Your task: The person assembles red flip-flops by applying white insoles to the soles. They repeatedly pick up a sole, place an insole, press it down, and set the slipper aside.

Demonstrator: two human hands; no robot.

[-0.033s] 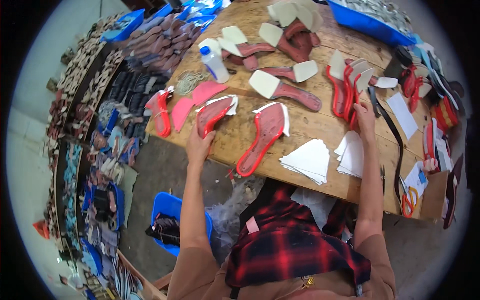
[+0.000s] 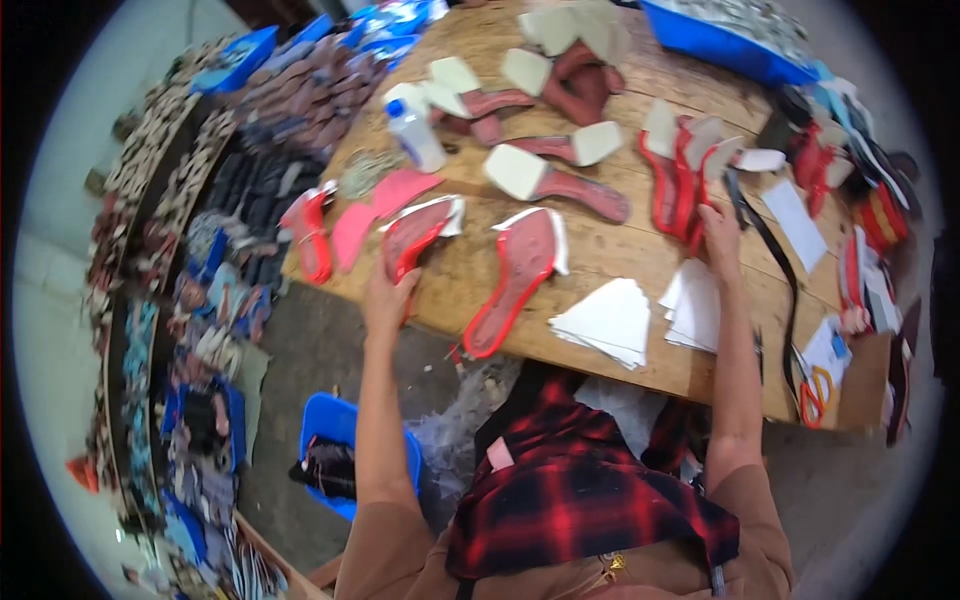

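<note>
My left hand (image 2: pixel 388 297) is closed round the heel end of a red-edged shoe insole (image 2: pixel 415 232) with a white toe edge, near the table's front edge. To its right lies a similar insole (image 2: pixel 520 265), untouched. Farther right, my right hand (image 2: pixel 720 238) grips the lower end of a red-edged insole (image 2: pixel 702 195) with a cream toe piece; its fingers are partly hidden. Two more insoles (image 2: pixel 664 180) of that kind lie beside it. Another red-edged insole (image 2: pixel 315 240) rests at the table's left edge, next to pink cut pieces (image 2: pixel 404 190).
White fan-shaped sheets (image 2: pixel 604 322) lie at the wooden table's (image 2: pixel 450 310) front. Behind are cream-tipped insoles (image 2: pixel 580 192), a blue-capped bottle (image 2: pixel 418 140) and a blue tray (image 2: pixel 730 50). Orange scissors (image 2: pixel 815 398) and a black strap (image 2: pixel 785 270) lie right. A blue bin (image 2: pixel 330 415) stands below, left.
The whole scene sits slightly farther left in view and is more blurred. Both hands keep hold of the same insoles.
</note>
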